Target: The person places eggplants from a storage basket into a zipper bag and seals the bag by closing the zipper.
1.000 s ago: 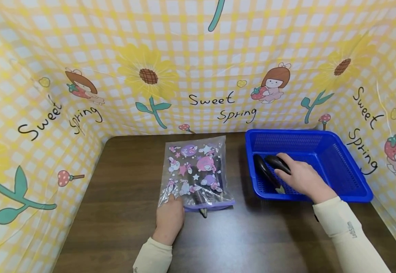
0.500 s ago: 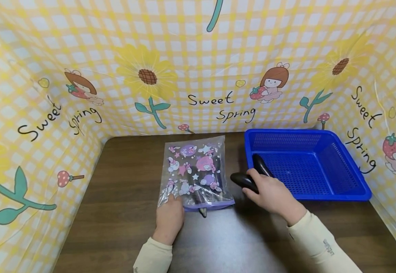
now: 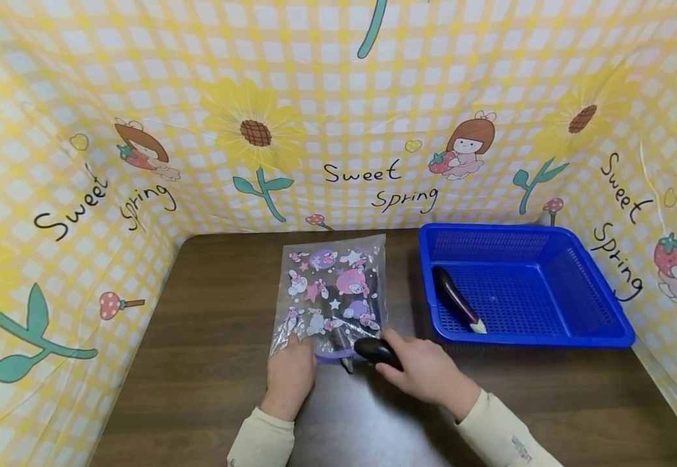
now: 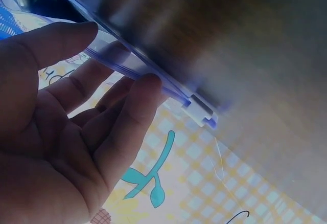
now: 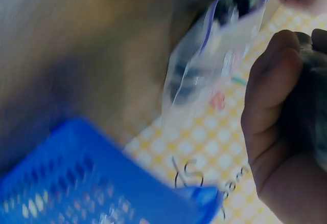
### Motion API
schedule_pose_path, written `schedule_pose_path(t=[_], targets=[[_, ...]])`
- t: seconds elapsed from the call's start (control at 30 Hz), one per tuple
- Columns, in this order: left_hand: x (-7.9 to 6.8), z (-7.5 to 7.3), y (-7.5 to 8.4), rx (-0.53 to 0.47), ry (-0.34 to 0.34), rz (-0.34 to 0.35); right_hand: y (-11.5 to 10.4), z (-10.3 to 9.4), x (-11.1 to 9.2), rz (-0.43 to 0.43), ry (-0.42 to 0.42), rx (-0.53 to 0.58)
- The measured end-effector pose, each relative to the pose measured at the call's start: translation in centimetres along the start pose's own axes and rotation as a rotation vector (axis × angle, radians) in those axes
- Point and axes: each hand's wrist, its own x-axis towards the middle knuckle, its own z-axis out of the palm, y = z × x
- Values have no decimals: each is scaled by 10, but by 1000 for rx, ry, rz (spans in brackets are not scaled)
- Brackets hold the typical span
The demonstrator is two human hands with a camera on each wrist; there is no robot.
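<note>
Two hands [image 3: 292, 376] [image 3: 428, 373], one bag [image 3: 321, 311], one gripped eggplant [image 3: 376, 352], one in basket [image 3: 531, 298]

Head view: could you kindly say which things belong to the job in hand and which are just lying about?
Apparently part of the job:
Bag, held by the left hand
Held eggplant, in the right hand
Bagged eggplant, stem end poking out
Blue basket
Basket eggplant, lying inside

Apparently just surroundings:
Table
Patterned sheet, around the table
</note>
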Motion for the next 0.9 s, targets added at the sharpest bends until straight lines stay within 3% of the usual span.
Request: schedule_pose_path(t=[0.23, 0.43, 0.9], targets=[[0, -4, 1, -7, -53, -14, -31, 28, 2, 59, -56, 73], [0, -5, 2, -6, -52, -22, -53, 46, 4, 107, -54, 74], [-1, -1, 0, 4, -19, -25, -76, 68, 18, 286, -36, 41]])
